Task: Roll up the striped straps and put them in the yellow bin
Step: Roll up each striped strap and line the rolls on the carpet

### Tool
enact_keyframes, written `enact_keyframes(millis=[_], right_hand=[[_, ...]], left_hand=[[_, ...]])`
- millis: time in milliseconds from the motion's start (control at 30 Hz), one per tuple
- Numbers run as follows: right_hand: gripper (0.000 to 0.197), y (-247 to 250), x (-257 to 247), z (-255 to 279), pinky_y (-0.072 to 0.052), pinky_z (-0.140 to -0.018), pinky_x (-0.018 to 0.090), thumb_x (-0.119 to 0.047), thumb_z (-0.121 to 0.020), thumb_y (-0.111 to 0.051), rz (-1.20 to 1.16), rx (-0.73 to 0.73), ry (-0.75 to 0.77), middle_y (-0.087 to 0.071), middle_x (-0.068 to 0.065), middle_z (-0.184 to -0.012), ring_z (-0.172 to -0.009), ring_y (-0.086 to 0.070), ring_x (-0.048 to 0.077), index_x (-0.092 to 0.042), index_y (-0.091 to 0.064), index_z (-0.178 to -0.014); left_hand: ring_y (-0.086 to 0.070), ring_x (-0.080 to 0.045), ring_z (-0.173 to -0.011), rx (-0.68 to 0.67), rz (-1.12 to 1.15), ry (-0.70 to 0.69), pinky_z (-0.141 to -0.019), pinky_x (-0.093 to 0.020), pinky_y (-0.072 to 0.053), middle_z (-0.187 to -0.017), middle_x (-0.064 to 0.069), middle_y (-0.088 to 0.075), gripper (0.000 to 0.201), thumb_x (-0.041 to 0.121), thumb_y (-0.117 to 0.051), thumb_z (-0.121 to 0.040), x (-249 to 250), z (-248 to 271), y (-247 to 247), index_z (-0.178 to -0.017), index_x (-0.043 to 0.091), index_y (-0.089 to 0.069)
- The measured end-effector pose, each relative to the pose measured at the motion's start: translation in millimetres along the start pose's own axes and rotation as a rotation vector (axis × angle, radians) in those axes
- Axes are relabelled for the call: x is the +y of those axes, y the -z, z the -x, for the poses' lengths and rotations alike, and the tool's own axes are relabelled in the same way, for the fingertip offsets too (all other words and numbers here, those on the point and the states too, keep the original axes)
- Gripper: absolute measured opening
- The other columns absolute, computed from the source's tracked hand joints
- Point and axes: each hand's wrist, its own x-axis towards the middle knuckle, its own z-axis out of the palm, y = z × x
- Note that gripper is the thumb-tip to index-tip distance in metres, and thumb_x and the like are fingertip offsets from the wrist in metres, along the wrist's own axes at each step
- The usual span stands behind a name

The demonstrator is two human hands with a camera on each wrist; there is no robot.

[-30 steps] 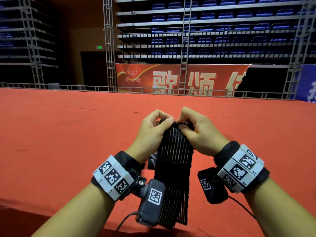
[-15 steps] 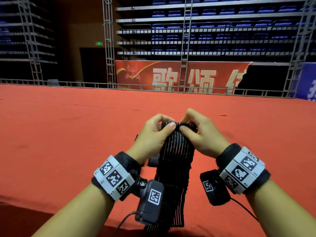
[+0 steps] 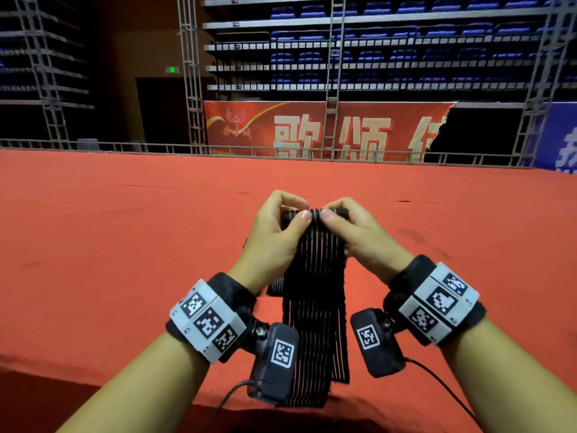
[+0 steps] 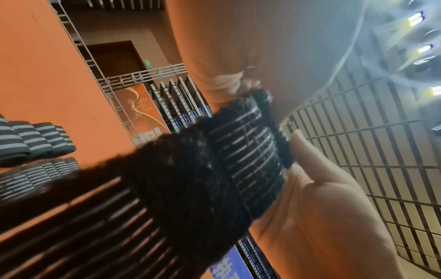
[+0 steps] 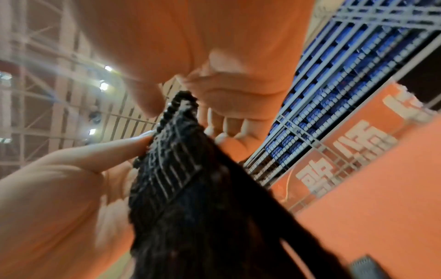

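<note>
Strap (image 3: 313, 270) between left hand (image 3: 274, 235) and right hand (image 3: 359, 235)

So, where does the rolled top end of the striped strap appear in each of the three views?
Head: rolled end of the striped strap, centre, pinched between both thumbs.
Left wrist: right of centre, beside the left hand.
Right wrist: centre, by the right hand.
Shared landmark: red banner.

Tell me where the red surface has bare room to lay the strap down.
Bare red surface lies left of the left hand, and right of the right hand. Crowded: between the wrists, where the striped strap hangs.
</note>
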Motion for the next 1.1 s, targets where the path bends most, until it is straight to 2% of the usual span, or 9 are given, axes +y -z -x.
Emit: enact_keyframes(millis=[133,233,300,433,567,700,833,967,1100], right_hand=[[0.008,-11.9,-10.9,-0.1,-0.042,-0.050,0.020,-0.016,-0.102,-0.043,-0.300,0.029,-0.114,-0.050,0.001,-0.074,-0.057,-0.051,0.006,-0.009,-0.044,-0.097],[0.001,-18.3,-16.3,-0.3,-0.045,-0.052,0.016,-0.007,-0.101,-0.042,-0.379,0.069,-0.070,-0.050,0.002,-0.076,-0.061,-0.052,0.007,-0.007,-0.043,-0.100],[0.008,-18.9,-15.7,-0.4,-0.046,-0.056,0.019,0.003,-0.097,-0.043,-0.337,0.113,-0.002,-0.051,0.003,-0.076,-0.062,-0.053,0.007,-0.005,-0.046,-0.098],[0.016,-16.3,-12.8,3.7,-0.048,-0.066,0.024,0.007,-0.094,-0.046,-0.231,0.107,0.080,-0.055,0.004,-0.083,-0.074,-0.054,0.012,-0.007,-0.054,-0.097],[0.012,-10.7,-12.9,3.7,-0.045,-0.059,0.019,-0.008,-0.099,-0.047,-0.212,0.082,0.062,-0.057,0.005,-0.080,-0.066,-0.053,0.007,-0.006,-0.057,-0.093],[0.003,-8.1,-12.4,6.9,-0.047,-0.066,0.028,-0.008,-0.090,-0.054,-0.131,0.062,0.123,-0.060,0.012,-0.083,-0.075,-0.056,0.017,-0.007,-0.057,-0.090],[0.006,-11.0,-12.4,7.8,-0.046,-0.066,0.021,-0.007,-0.097,-0.051,-0.135,0.087,0.005,-0.057,0.011,-0.091,-0.077,-0.054,0.012,-0.006,-0.056,-0.099],[0.010,-13.0,-16.8,8.1,-0.050,-0.072,0.027,-0.002,-0.098,-0.047,-0.194,0.119,0.020,-0.058,0.015,-0.095,-0.084,-0.056,0.019,-0.002,-0.056,-0.103],[0.013,-16.1,-13.3,8.1,-0.053,-0.077,0.038,-0.003,-0.097,-0.051,-0.275,0.155,0.004,-0.058,0.016,-0.098,-0.087,-0.059,0.024,-0.012,-0.054,-0.105]], left_hand=[[-0.059,-0.019,-0.088,0.030,0.085,0.015,-0.081,-0.043,-0.052,-0.100,-0.009,-0.057,0.016,0.029,-0.051,-0.093,5.7,-0.7,-6.9,-0.109,0.029,-0.050],[-0.060,-0.018,-0.089,0.046,0.132,0.041,-0.080,-0.041,-0.052,-0.106,-0.010,-0.056,0.019,0.035,-0.048,-0.091,7.9,-0.3,-9.3,-0.110,0.032,-0.047],[-0.061,-0.017,-0.092,0.047,0.118,0.061,-0.081,-0.039,-0.054,-0.107,-0.008,-0.057,0.019,0.039,-0.050,-0.092,7.9,0.1,-8.8,-0.108,0.030,-0.048],[-0.058,-0.013,-0.082,0.083,0.067,0.000,-0.076,-0.036,-0.052,-0.090,-0.003,-0.059,0.006,0.022,-0.053,-0.099,9.3,2.1,-4.4,-0.096,0.016,-0.054],[-0.059,-0.019,-0.083,0.029,0.025,-0.054,-0.077,-0.044,-0.051,-0.090,-0.006,-0.060,0.009,0.025,-0.054,-0.091,9.7,6.6,-1.1,-0.097,0.019,-0.055],[-0.060,-0.014,-0.079,0.031,0.069,0.005,-0.073,-0.036,-0.051,-0.086,-0.003,-0.061,0.007,0.022,-0.057,-0.094,10.4,11.5,-4.1,-0.097,0.016,-0.057],[-0.058,-0.013,-0.081,0.040,0.004,-0.034,-0.076,-0.035,-0.051,-0.087,0.001,-0.060,0.010,0.025,-0.058,-0.090,8.6,10.2,-3.0,-0.098,0.020,-0.056],[-0.060,-0.006,-0.083,0.047,0.122,0.039,-0.075,-0.025,-0.053,-0.094,0.000,-0.058,0.004,0.017,-0.053,-0.100,8.7,13.5,-11.1,-0.104,0.016,-0.051],[-0.062,-0.009,-0.080,0.036,0.189,0.078,-0.071,-0.024,-0.054,-0.092,-0.003,-0.060,0.002,0.012,-0.048,-0.102,9.8,11.7,-12.8,-0.102,0.010,-0.048]])
